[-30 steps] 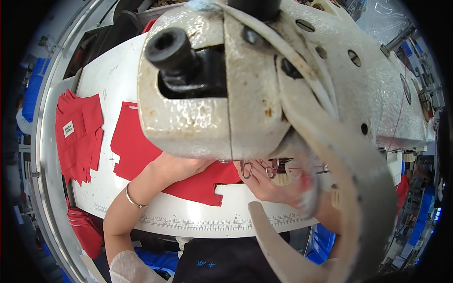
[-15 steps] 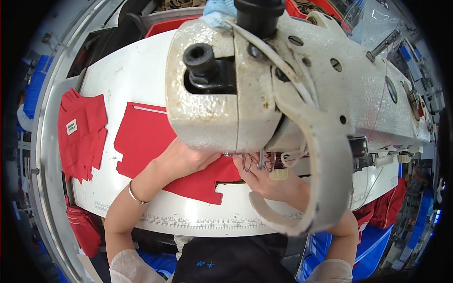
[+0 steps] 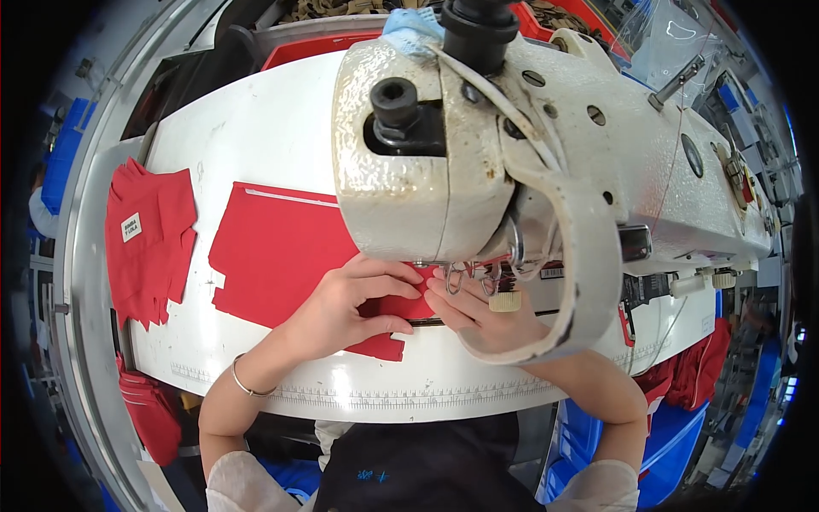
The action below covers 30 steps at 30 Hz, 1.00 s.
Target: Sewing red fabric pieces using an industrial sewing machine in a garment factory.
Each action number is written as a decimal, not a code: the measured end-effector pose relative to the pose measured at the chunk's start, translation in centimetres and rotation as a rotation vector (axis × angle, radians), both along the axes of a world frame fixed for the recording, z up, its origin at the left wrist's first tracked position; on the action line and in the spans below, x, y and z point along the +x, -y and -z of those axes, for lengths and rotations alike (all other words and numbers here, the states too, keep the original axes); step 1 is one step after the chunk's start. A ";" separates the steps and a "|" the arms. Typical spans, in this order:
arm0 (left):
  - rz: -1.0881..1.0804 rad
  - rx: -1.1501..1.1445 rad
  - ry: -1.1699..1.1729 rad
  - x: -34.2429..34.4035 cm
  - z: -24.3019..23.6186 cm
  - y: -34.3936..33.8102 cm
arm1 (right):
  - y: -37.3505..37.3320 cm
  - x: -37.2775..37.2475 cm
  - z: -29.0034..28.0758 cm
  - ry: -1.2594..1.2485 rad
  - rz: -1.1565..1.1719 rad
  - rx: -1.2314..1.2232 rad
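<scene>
A flat piece of red fabric (image 3: 281, 247) with a pale strip along its far edge lies on the white table, running under the head of the sewing machine (image 3: 392, 196). My left hand (image 3: 350, 303) rests on this fabric with its fingers bent and its thumb apart, gripping nothing. Beside the needle area, my right hand (image 3: 482, 311) lies with fingers stretched out over the fabric's right end. The machine's curved guard partly covers that hand and wrist. Both hands' fingertips come close together just below the machine head.
At the left is a stack of red fabric pieces (image 3: 149, 247) with a white label on top. More red pieces (image 3: 149, 410) hang off the table's left side. A ruler strip (image 3: 341, 398) follows the near edge. Blue bins (image 3: 674, 444) hold red cloth at lower right.
My left hand has shifted slightly right, its thumb now parted from the fingers. My right hand stays near the needle area. The view has moved a little, showing the machine head farther right.
</scene>
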<state>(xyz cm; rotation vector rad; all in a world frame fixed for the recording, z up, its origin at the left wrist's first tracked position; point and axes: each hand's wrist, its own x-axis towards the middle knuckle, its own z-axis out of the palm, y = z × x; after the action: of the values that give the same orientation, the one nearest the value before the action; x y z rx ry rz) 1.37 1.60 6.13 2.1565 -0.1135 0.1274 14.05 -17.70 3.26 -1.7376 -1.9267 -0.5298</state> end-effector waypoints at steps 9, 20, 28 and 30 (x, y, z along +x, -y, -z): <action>-0.035 -0.128 -0.113 0.0 -0.4 0.1 | 0.0 0.0 -0.5 -0.061 -0.031 -0.012; -0.306 -0.178 -0.232 -1.0 -0.5 1.2 | -0.2 -0.3 -1.7 0.009 0.029 -0.017; -0.256 0.148 0.032 2.4 -2.7 -4.0 | -0.4 -0.2 -0.9 0.221 -0.094 -0.007; -0.295 0.335 0.075 2.2 -0.9 -4.1 | -0.2 -0.8 -1.3 0.137 0.000 -0.056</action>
<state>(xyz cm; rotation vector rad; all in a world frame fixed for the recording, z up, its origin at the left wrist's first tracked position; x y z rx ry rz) 3.60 5.69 7.07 2.4935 0.1521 0.3834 13.24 -17.50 4.54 -1.7777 -2.0532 -0.6150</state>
